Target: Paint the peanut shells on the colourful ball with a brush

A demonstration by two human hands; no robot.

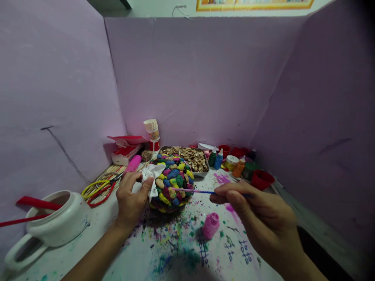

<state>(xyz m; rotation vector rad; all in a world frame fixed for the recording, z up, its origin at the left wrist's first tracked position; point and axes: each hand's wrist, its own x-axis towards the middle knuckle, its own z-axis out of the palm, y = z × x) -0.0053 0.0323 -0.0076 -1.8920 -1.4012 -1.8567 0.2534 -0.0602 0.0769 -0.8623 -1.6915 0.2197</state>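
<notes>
A round object covered in painted peanut shells [172,181], in blue, yellow, green, magenta and black with some bare tan ones, stands mid-table. My left hand [131,199] pinches a crumpled white tissue [152,176] against its left side. Between the fingers of my right hand [258,218] is a thin paintbrush [202,191], pointing left. Its pink tip overlaps a tan shell near the front; whether it touches cannot be told. An uncapped pink paint bottle [211,225] stands on the table in front, left of my right hand.
Behind lies a metal tray of peanut shells [195,158]. Paint bottles [218,160] and a red cup [262,179] line the right back. Scissors [102,191], a white pot [61,218], a tissue box [124,154] and stacked paper cups [152,130] are leftward. Purple panels [193,78] enclose the paint-stained table.
</notes>
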